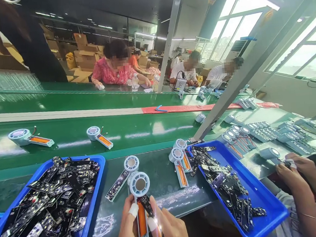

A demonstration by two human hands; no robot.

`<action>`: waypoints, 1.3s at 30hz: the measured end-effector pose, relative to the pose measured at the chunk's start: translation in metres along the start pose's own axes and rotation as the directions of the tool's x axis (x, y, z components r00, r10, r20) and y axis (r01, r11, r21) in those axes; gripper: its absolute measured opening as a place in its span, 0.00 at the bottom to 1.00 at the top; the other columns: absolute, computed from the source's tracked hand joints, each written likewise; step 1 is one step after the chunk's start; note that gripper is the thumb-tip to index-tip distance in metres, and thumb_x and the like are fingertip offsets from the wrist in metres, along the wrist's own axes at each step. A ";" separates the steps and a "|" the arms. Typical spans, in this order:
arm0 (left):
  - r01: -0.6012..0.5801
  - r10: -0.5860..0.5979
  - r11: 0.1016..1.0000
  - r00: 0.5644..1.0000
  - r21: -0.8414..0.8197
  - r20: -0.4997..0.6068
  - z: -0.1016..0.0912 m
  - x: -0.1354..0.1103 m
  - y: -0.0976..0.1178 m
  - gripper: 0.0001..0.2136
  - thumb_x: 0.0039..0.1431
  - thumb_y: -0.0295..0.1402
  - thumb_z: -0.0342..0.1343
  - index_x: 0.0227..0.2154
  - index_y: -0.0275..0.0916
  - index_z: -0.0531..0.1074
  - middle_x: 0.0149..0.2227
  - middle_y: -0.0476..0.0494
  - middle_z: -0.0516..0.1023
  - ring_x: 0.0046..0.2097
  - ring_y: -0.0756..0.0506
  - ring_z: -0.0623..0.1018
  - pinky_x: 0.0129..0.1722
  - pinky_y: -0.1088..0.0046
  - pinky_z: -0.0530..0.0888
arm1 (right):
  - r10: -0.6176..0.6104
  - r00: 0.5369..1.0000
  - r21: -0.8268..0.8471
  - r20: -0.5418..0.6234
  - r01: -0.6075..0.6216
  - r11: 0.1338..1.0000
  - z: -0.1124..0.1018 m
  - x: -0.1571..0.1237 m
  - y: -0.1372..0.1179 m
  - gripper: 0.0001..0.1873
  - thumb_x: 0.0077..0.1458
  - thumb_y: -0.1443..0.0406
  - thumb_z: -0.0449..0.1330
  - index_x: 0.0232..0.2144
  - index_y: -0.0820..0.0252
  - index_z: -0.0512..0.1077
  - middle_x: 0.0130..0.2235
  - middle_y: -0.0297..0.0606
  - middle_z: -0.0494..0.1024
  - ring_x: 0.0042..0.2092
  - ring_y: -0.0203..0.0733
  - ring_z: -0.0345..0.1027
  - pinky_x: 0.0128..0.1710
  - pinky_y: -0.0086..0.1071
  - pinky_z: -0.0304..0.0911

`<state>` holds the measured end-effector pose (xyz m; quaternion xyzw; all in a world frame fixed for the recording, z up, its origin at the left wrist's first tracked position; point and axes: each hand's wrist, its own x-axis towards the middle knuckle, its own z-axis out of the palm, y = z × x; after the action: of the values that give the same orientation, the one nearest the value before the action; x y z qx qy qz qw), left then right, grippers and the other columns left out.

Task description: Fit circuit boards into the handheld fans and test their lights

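My left hand [127, 225] is closed around the handle of a light grey-blue housing [140, 185], which has a round ringed head and an orange cell in its open handle. White tape covers the thumb. My right hand [172, 227], also wearing white tape, pinches a narrow black circuit board [146, 204] at the handle's right side, just below the head. A bright light shines at those fingertips. Just behind stands a second round-headed housing [131, 164], with a board strip [118, 185] showing along its handle. Two more housings [177, 155] with orange cells lie to the right.
Blue trays of circuit boards flank me, left [102, 165] and right [278, 211]. Two housings lie on the green belt [136, 126] beyond. A slanted metal post [228, 96] rises at right. A co-worker's hands [294, 170] handle parts nearby; other people sit across.
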<state>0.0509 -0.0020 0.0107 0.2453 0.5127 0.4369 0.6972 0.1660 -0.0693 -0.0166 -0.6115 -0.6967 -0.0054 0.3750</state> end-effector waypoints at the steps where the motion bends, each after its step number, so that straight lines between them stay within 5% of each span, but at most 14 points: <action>1: -0.006 0.006 1.000 1.000 0.011 -0.006 0.000 -0.002 -0.003 0.24 0.46 0.44 0.66 0.48 0.43 0.74 0.42 0.43 0.83 0.46 0.35 0.81 0.38 0.66 0.78 | 0.028 0.999 0.024 -0.021 -0.028 0.999 0.005 -0.001 -0.001 0.33 0.64 0.69 0.50 0.70 0.59 0.50 0.32 0.39 0.77 0.28 0.42 0.74 0.25 0.31 0.70; 4: -0.022 0.025 0.998 0.999 0.060 -0.042 0.002 -0.012 -0.009 0.28 0.49 0.46 0.65 0.54 0.48 0.71 0.58 0.45 0.76 0.62 0.32 0.70 0.52 0.63 0.75 | 0.115 0.990 0.065 -0.081 -0.109 0.992 0.022 -0.002 -0.005 0.31 0.66 0.65 0.47 0.70 0.59 0.51 0.32 0.41 0.80 0.29 0.45 0.77 0.27 0.32 0.71; 6: -0.022 0.031 0.992 0.997 0.124 -0.072 0.006 -0.019 -0.011 0.29 0.56 0.49 0.59 0.60 0.50 0.65 0.65 0.47 0.68 0.68 0.34 0.61 0.64 0.60 0.64 | 0.162 0.983 0.038 -0.085 -0.159 0.987 0.030 -0.003 -0.006 0.31 0.67 0.63 0.44 0.70 0.58 0.52 0.32 0.42 0.80 0.28 0.47 0.78 0.24 0.33 0.70; 9: -0.011 0.025 0.979 0.997 0.203 -0.071 0.015 -0.026 -0.012 0.28 0.64 0.49 0.48 0.65 0.50 0.57 0.70 0.47 0.57 0.72 0.38 0.52 0.70 0.58 0.45 | 0.159 0.987 -0.070 -0.007 -0.159 0.985 0.031 -0.004 -0.006 0.32 0.63 0.65 0.47 0.69 0.57 0.54 0.30 0.41 0.81 0.25 0.47 0.77 0.19 0.32 0.66; 11: -0.002 0.013 0.976 0.999 0.219 -0.049 0.018 -0.027 -0.011 0.28 0.65 0.48 0.47 0.66 0.49 0.56 0.71 0.47 0.55 0.72 0.40 0.49 0.70 0.58 0.41 | 0.130 0.986 -0.143 0.104 -0.114 0.983 0.023 -0.005 -0.005 0.36 0.59 0.67 0.52 0.69 0.58 0.54 0.30 0.40 0.81 0.23 0.46 0.76 0.17 0.31 0.63; 16: -0.050 0.050 0.975 0.999 0.218 0.008 0.015 -0.017 -0.007 0.23 0.62 0.46 0.54 0.59 0.49 0.66 0.68 0.46 0.63 0.71 0.38 0.55 0.70 0.57 0.47 | 0.102 0.947 -0.151 0.305 -0.058 0.987 -0.010 0.004 -0.001 0.47 0.50 0.68 0.58 0.70 0.65 0.48 0.30 0.42 0.82 0.21 0.49 0.75 0.17 0.32 0.62; 19: 0.041 -0.045 0.997 0.997 0.059 0.066 0.011 -0.005 -0.011 0.24 0.56 0.47 0.60 0.54 0.46 0.70 0.63 0.42 0.69 0.67 0.34 0.64 0.66 0.55 0.60 | 0.141 0.928 0.136 0.344 -0.198 0.971 -0.026 0.014 0.002 0.42 0.55 0.66 0.56 0.70 0.58 0.48 0.42 0.45 0.83 0.35 0.51 0.79 0.31 0.34 0.70; 21: 0.084 -0.076 0.995 0.986 -0.051 0.147 0.009 0.001 -0.017 0.28 0.52 0.49 0.64 0.55 0.45 0.69 0.60 0.39 0.73 0.63 0.32 0.69 0.61 0.54 0.68 | 0.259 0.897 0.412 0.357 -0.400 0.819 -0.029 0.018 0.002 0.34 0.62 0.63 0.53 0.69 0.55 0.52 0.40 0.41 0.80 0.38 0.46 0.76 0.36 0.33 0.69; 23: 0.063 -0.047 0.995 0.980 -0.078 0.193 0.008 0.006 -0.024 0.31 0.51 0.50 0.65 0.56 0.44 0.68 0.59 0.37 0.75 0.63 0.32 0.70 0.58 0.55 0.70 | 0.384 0.833 0.622 0.398 -0.553 0.555 -0.027 0.020 0.002 0.30 0.65 0.58 0.53 0.67 0.57 0.56 0.32 0.35 0.75 0.32 0.40 0.70 0.34 0.31 0.65; 25: 0.015 -0.005 0.999 0.980 -0.047 0.199 0.007 0.008 -0.031 0.31 0.50 0.50 0.66 0.55 0.43 0.69 0.58 0.36 0.76 0.64 0.32 0.69 0.58 0.57 0.71 | 0.451 0.775 0.719 0.442 -0.607 0.338 -0.021 0.019 0.002 0.34 0.63 0.52 0.56 0.65 0.59 0.57 0.27 0.30 0.68 0.28 0.36 0.62 0.31 0.29 0.58; 28: -0.040 0.042 0.999 0.973 -0.015 0.225 0.008 0.010 -0.035 0.31 0.48 0.50 0.67 0.53 0.42 0.71 0.54 0.35 0.79 0.60 0.31 0.73 0.56 0.56 0.72 | 0.489 0.731 0.774 0.476 -0.612 0.161 -0.013 0.017 0.001 0.39 0.57 0.50 0.63 0.64 0.62 0.59 0.24 0.26 0.62 0.27 0.34 0.56 0.29 0.28 0.53; 32: 0.009 0.007 0.999 0.953 -0.053 0.303 0.011 0.010 -0.029 0.30 0.45 0.50 0.69 0.49 0.42 0.74 0.49 0.34 0.82 0.54 0.30 0.78 0.54 0.54 0.72 | 0.570 0.687 0.815 0.451 -0.577 0.049 -0.008 0.018 0.001 0.39 0.51 0.49 0.67 0.60 0.61 0.65 0.24 0.27 0.65 0.25 0.33 0.55 0.28 0.28 0.52; 39: 0.149 -0.075 0.978 0.905 -0.148 0.419 0.006 0.008 -0.016 0.21 0.45 0.41 0.72 0.42 0.43 0.76 0.42 0.40 0.85 0.50 0.35 0.81 0.49 0.63 0.73 | 0.593 0.668 0.788 0.450 -0.609 0.089 -0.006 0.023 0.005 0.28 0.50 0.56 0.67 0.53 0.59 0.72 0.25 0.30 0.68 0.28 0.37 0.62 0.29 0.28 0.59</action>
<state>0.0630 -0.0028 -0.0039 0.2390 0.3273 0.3781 0.8323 0.1737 -0.0512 -0.0026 -0.5330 -0.2709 0.5285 0.6027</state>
